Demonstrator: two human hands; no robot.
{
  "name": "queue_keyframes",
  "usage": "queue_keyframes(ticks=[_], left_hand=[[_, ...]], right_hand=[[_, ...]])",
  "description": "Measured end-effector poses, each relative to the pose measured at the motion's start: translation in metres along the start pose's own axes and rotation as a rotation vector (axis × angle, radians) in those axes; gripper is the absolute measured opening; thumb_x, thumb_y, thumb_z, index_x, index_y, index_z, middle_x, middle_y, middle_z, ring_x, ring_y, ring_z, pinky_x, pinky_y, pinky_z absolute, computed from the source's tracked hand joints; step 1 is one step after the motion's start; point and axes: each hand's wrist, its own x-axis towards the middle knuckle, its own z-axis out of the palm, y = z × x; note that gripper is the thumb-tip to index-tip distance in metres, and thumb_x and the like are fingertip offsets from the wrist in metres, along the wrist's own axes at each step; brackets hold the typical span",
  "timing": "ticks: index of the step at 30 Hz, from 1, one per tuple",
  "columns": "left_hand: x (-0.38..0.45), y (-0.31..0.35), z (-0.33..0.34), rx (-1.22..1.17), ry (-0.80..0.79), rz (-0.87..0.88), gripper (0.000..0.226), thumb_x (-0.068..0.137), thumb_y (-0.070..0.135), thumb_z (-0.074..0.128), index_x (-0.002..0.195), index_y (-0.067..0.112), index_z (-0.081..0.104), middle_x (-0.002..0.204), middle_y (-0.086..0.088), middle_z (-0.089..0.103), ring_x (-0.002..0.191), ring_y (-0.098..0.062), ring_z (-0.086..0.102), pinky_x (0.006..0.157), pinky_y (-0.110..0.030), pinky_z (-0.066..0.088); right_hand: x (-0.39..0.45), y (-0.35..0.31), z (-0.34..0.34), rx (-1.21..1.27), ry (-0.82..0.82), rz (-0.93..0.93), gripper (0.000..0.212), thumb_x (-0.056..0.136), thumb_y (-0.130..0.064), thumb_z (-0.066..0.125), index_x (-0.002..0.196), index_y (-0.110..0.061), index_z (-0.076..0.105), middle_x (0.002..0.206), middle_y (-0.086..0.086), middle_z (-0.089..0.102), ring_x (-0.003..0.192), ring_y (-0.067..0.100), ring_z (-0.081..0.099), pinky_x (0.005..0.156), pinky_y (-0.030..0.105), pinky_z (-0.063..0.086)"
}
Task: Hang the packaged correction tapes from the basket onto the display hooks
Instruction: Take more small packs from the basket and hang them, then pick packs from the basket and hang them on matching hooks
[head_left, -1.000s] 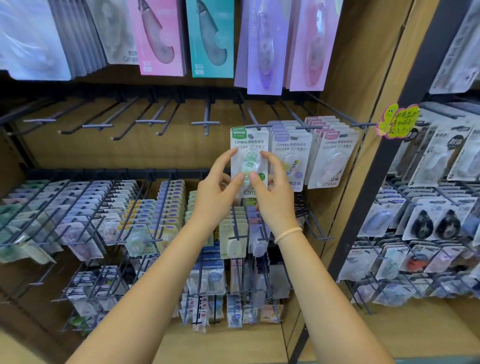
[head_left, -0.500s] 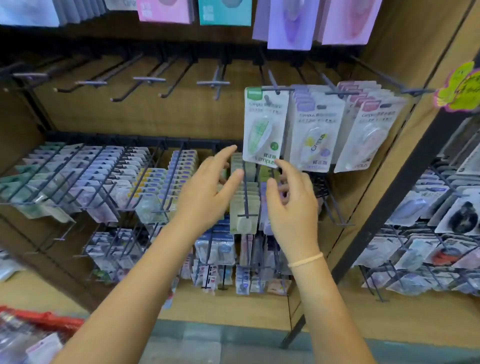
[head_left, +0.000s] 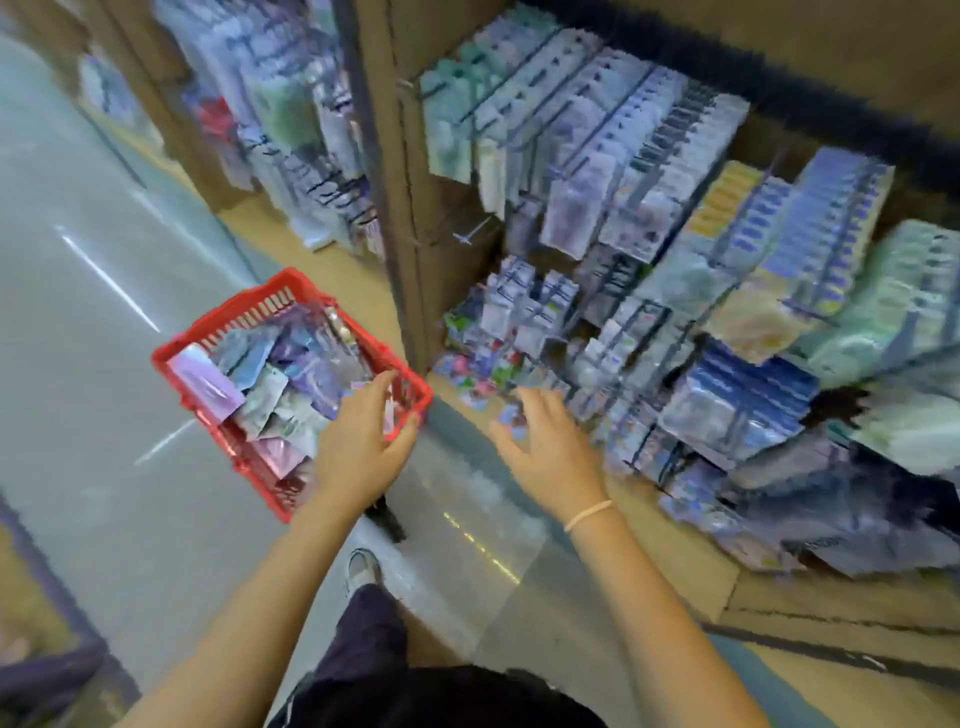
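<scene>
Stood on the floor at left, near the shelf foot: red basket (head_left: 218, 353), heaped with packaged correction tapes (head_left: 270, 384). Hovered over its near right rim, left hand (head_left: 363, 447), fingers spread and relaxed, holding nothing. Judged a reach for the next packet; called for picking one from the jumble. Open floor around the basket. Hung just right, right hand (head_left: 550, 457), fingers loose, empty, near the low display hooks (head_left: 613, 332), crowded and blurred, with little clearance there.
</scene>
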Motion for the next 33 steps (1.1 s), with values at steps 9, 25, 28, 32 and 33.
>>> queue_keyframes(ticks=[9,25,28,32,33], left_hand=[[0.025,-0.254,-0.034,-0.083,0.06,-0.439,0.052,0.089,0.048,0.052,0.134,0.022,0.053,0.126,-0.012,0.06,0.115,-0.038,0.058,0.093,-0.05,0.051],[0.013,-0.326,0.032,0.115,-0.066,-0.545,0.083,0.096,0.063,0.035,0.164,0.018,0.02,0.17,0.008,0.001,0.158,-0.025,0.015,0.121,-0.049,0.022],[0.014,-0.324,0.036,0.117,-0.067,-0.561,0.082,0.096,0.062,0.036,0.163,0.017,0.021,0.171,0.006,0.002,0.157,-0.026,0.017,0.12,-0.047,0.023],[0.022,-0.322,0.026,0.125,-0.046,-0.585,0.08,0.094,0.059,0.039,0.16,0.013,0.032,0.167,-0.006,0.03,0.147,-0.032,0.036,0.113,-0.051,0.032],[0.027,-0.321,0.023,0.117,-0.025,-0.596,0.08,0.094,0.059,0.039,0.159,0.013,0.034,0.163,-0.008,0.037,0.144,-0.033,0.04,0.112,-0.051,0.033]], right_hand=[[0.128,-0.118,0.198,-0.068,-0.403,-0.087,0.041,0.093,-0.035,0.065,0.125,-0.011,0.059,0.121,0.015,0.058,0.113,0.036,0.059,0.092,0.048,0.049],[0.181,-0.11,0.387,-0.054,-0.601,0.177,0.057,0.084,-0.024,0.077,0.128,-0.001,0.049,0.127,0.018,0.053,0.123,0.034,0.047,0.103,0.042,0.041],[0.183,-0.11,0.382,-0.106,-0.609,0.128,0.053,0.08,-0.036,0.077,0.118,-0.007,0.054,0.119,0.013,0.058,0.118,0.033,0.05,0.101,0.048,0.043],[0.186,-0.123,0.358,-0.033,-0.584,0.067,0.042,0.077,-0.038,0.077,0.1,-0.015,0.05,0.103,0.001,0.055,0.104,0.027,0.054,0.095,0.05,0.045],[0.186,-0.129,0.35,0.02,-0.568,0.07,0.041,0.077,-0.037,0.077,0.098,-0.018,0.048,0.1,-0.001,0.055,0.1,0.026,0.056,0.093,0.049,0.047]])
